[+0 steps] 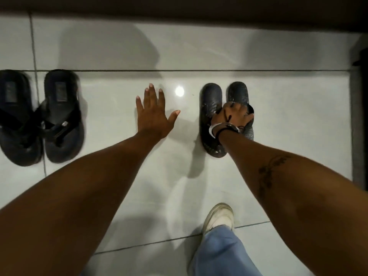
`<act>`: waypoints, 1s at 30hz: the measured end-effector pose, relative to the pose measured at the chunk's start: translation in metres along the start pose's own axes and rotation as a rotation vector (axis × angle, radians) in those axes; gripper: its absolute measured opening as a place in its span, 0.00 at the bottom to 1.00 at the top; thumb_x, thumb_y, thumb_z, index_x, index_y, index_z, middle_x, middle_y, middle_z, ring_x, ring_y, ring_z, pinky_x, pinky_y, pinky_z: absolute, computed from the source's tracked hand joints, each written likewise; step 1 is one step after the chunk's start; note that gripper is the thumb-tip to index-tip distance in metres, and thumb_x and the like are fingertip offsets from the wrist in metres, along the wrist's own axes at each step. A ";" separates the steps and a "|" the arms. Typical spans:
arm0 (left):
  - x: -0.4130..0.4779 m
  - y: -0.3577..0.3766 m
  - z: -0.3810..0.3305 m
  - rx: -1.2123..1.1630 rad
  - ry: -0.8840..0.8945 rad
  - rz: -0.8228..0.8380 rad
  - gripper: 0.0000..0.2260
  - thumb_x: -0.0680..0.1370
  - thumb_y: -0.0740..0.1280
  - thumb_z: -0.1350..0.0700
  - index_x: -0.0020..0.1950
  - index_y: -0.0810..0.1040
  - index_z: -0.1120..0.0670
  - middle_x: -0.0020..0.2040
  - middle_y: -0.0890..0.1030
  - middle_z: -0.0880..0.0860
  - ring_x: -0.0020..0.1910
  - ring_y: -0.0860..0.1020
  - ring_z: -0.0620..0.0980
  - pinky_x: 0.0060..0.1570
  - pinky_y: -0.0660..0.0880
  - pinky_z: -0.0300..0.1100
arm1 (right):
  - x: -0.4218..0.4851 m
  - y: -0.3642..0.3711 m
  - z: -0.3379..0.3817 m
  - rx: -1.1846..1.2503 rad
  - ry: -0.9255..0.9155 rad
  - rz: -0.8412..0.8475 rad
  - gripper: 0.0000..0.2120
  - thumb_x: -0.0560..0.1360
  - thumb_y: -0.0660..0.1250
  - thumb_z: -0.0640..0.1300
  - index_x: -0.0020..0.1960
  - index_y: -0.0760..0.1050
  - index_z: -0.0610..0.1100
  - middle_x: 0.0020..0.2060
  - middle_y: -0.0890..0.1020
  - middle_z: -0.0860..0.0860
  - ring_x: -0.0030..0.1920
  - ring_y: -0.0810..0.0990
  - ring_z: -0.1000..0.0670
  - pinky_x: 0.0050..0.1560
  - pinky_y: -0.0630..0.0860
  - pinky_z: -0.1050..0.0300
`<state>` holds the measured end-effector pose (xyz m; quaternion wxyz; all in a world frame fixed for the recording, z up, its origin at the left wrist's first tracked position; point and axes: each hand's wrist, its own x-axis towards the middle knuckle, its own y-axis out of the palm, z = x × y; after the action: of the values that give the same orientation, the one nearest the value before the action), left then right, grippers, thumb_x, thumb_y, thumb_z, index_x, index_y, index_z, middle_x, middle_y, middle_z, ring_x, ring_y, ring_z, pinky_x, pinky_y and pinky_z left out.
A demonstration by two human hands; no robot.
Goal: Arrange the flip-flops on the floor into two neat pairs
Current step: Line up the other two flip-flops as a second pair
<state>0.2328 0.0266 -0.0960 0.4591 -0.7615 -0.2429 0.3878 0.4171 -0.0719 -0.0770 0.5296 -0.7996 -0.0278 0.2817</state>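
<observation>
on the right, right hand (232, 114) clamps both grey flip-flops (212, 120) by the straps to square them up, left hand (154, 114) spread flat, empty, black pair (59, 116) already set

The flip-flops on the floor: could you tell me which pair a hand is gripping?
The smaller pair on the right; the right hand grips it, while the left pair lies untouched.
</observation>
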 end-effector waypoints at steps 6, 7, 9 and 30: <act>-0.005 0.048 -0.028 0.062 0.029 0.082 0.37 0.79 0.48 0.33 0.80 0.50 0.54 0.80 0.45 0.63 0.79 0.47 0.62 0.75 0.45 0.62 | 0.008 0.024 -0.030 0.049 0.072 0.061 0.15 0.75 0.62 0.46 0.59 0.79 0.45 0.63 0.78 0.42 0.68 0.69 0.38 0.71 0.57 0.33; -0.007 0.053 -0.029 0.081 0.028 0.116 0.37 0.79 0.48 0.32 0.80 0.49 0.54 0.80 0.45 0.62 0.79 0.47 0.62 0.75 0.46 0.63 | 0.007 0.026 -0.031 0.060 0.062 0.049 0.13 0.74 0.64 0.46 0.57 0.80 0.46 0.61 0.79 0.42 0.67 0.70 0.38 0.71 0.58 0.34; -0.009 0.060 -0.030 0.107 0.035 0.135 0.38 0.78 0.48 0.32 0.80 0.48 0.55 0.80 0.45 0.63 0.79 0.47 0.62 0.75 0.48 0.63 | 0.008 0.024 -0.033 0.094 0.055 0.026 0.11 0.74 0.65 0.49 0.52 0.81 0.47 0.57 0.81 0.43 0.63 0.72 0.39 0.69 0.60 0.35; 0.002 0.059 -0.030 0.145 -0.005 0.246 0.40 0.75 0.44 0.28 0.80 0.43 0.51 0.80 0.39 0.60 0.80 0.42 0.61 0.75 0.44 0.63 | 0.053 0.003 -0.030 0.217 0.010 -0.109 0.13 0.76 0.63 0.56 0.49 0.80 0.48 0.51 0.83 0.44 0.61 0.74 0.40 0.65 0.64 0.42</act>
<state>0.2596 -0.0143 -0.1408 0.4616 -0.7492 -0.1203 0.4595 0.4758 -0.0800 -0.0934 0.6278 -0.7363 -0.0379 0.2497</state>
